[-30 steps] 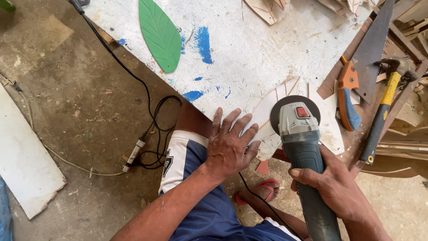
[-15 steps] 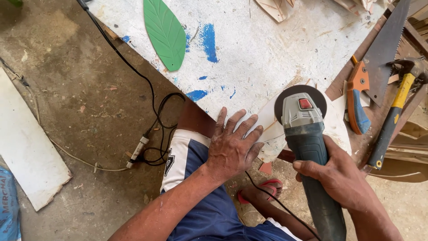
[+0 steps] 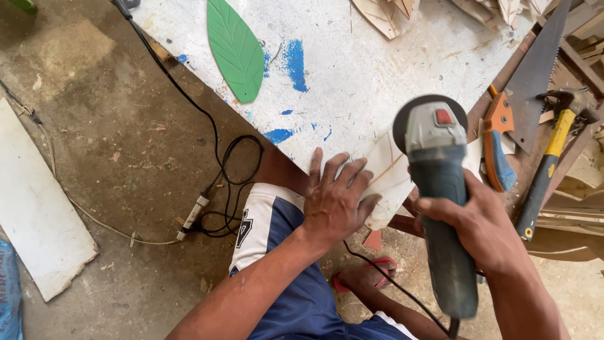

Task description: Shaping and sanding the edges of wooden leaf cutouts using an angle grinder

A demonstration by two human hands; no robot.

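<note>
While the left hand (image 3: 336, 201) lies flat with fingers spread wide, palm down, it presses on a pale wooden leaf piece (image 3: 390, 182) at the near corner of the table (image 3: 352, 69). It grips nothing; the fingertips rest partly on the piece and partly on the white tabletop. The right hand (image 3: 478, 226) is wrapped tight around the grey-blue body of an angle grinder (image 3: 440, 189), thumb across the near side, fingers curled out of sight behind. The grinder's head, grey with a small red switch, sits over a dark round disc, raised just above the far end of the leaf piece; whether the disc touches the wood I cannot tell. The leaf piece is light, unpainted, pointed toward the person, with thin carved veins, and hangs slightly over the table edge. A black cord runs from the grinder's tail down past a red sandal (image 3: 365, 277). Farther off on the table lie a green painted leaf (image 3: 236, 47), a handsaw (image 3: 528, 82) and a yellow-handled hammer (image 3: 553, 151).
</note>
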